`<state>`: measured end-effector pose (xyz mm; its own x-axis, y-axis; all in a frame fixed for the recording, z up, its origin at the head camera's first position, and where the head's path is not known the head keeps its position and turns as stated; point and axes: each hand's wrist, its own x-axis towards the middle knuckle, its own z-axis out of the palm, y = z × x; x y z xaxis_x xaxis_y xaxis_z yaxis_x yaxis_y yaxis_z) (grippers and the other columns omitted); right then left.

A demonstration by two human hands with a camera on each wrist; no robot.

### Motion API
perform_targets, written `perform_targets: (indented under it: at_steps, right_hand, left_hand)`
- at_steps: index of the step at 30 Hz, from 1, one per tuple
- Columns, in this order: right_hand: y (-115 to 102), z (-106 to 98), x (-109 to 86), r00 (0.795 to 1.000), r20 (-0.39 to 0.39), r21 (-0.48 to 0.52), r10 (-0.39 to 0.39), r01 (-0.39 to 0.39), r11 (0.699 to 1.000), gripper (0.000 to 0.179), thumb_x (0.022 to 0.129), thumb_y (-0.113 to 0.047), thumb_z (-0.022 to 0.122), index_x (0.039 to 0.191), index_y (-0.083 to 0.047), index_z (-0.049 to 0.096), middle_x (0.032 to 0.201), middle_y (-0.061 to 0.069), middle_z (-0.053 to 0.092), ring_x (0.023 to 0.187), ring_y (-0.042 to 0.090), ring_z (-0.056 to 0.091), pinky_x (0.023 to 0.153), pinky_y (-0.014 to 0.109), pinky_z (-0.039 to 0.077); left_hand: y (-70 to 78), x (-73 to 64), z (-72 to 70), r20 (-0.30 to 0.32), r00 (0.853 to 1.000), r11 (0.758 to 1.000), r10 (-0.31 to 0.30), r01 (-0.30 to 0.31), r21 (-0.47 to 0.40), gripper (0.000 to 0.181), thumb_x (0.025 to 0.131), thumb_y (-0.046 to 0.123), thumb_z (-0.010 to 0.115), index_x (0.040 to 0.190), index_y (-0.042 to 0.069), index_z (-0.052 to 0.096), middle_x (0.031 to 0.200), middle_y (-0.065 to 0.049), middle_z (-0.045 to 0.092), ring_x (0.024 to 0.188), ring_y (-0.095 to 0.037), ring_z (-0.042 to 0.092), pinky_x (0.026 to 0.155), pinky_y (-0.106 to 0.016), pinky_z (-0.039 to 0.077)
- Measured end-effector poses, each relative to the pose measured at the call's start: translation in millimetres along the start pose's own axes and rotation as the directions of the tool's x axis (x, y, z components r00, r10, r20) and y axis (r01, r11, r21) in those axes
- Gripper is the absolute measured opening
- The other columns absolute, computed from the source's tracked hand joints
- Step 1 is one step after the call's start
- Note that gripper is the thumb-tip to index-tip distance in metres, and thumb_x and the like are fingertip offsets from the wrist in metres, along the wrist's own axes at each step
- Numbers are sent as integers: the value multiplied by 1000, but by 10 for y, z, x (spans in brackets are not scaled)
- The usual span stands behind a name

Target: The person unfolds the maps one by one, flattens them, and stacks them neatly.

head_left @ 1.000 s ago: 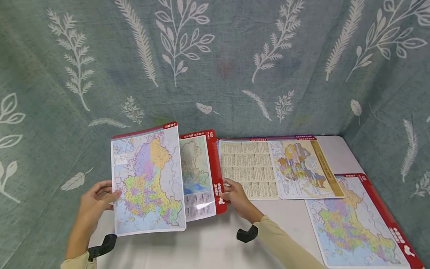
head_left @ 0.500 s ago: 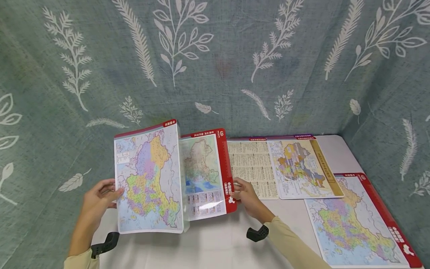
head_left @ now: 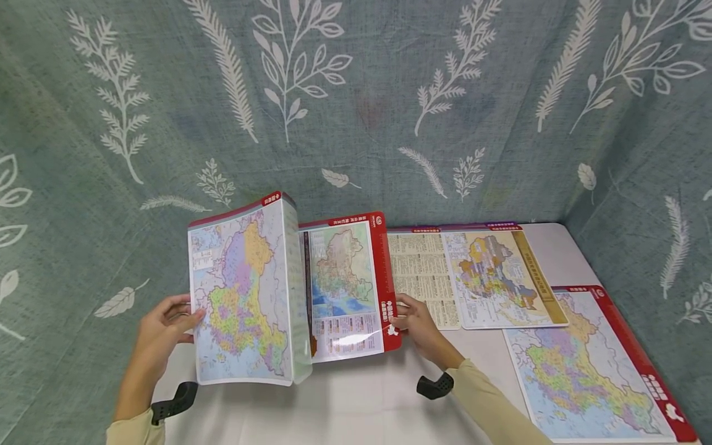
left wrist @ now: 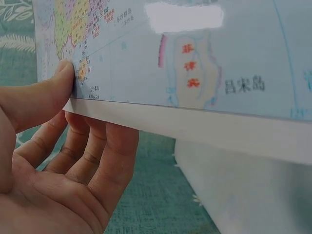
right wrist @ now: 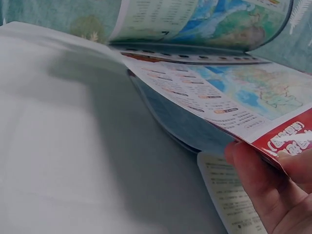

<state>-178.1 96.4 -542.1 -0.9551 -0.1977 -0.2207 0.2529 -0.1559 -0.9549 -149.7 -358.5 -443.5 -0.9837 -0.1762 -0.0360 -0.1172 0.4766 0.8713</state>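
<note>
The folding map was found raised above the tabletop, before the leaf-patterned curtain, its coloured left panel and red-bordered right panel parted at a bent middle section. The grip of the left hand was a pinch on the outer left edge, thumb on the printed face; that of the right hand pinched the red border. Uneven or excessive pull was judged liable to crease or tear the folds. The glossy edges, each held at one spot, could slip, letting a panel spring back. A low outward sweep could catch and shift the beige text panel near the right hand. Contact with the curtain could not be determined.
</note>
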Motion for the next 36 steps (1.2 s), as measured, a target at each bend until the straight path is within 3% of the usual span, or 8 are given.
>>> perform_targets:
  at_steps: [10,19,27,36]
  right_hand:
    - [0,-121,-8,999,-41,-4,9,-9,1000,46,82,11,53,126,-3,53,115,18,64,88,26,66,67,35,54]
    - [36,-165,-7,999,-45,27,4,-3,1000,45,80,13,52,123,2,52,111,21,65,86,24,66,67,35,54]
    - [16,-201,-51,995,-97,10,33,-32,999,47,82,12,51,126,-2,52,114,18,64,87,24,65,68,35,54]
    - [35,-306,-37,992,-120,9,27,-27,1000,49,81,12,51,127,-3,52,113,18,65,86,24,65,67,36,54]
  left_hand:
    - [-12,32,15,-7,1000,1000,-18,18,-25,52,87,28,69,126,2,47,95,7,56,75,-7,61,60,-31,56]
    - [-33,36,47,-12,1000,998,-20,19,-53,48,87,26,69,125,4,48,93,7,57,74,-7,61,58,-31,55]
    - [-80,51,68,-27,1000,999,-12,11,-43,47,89,19,67,127,-1,46,90,9,57,72,-7,61,57,-30,55]
    - [-100,39,66,-25,999,998,-35,33,-53,50,87,26,69,124,1,47,92,8,57,72,-8,61,58,-30,56]
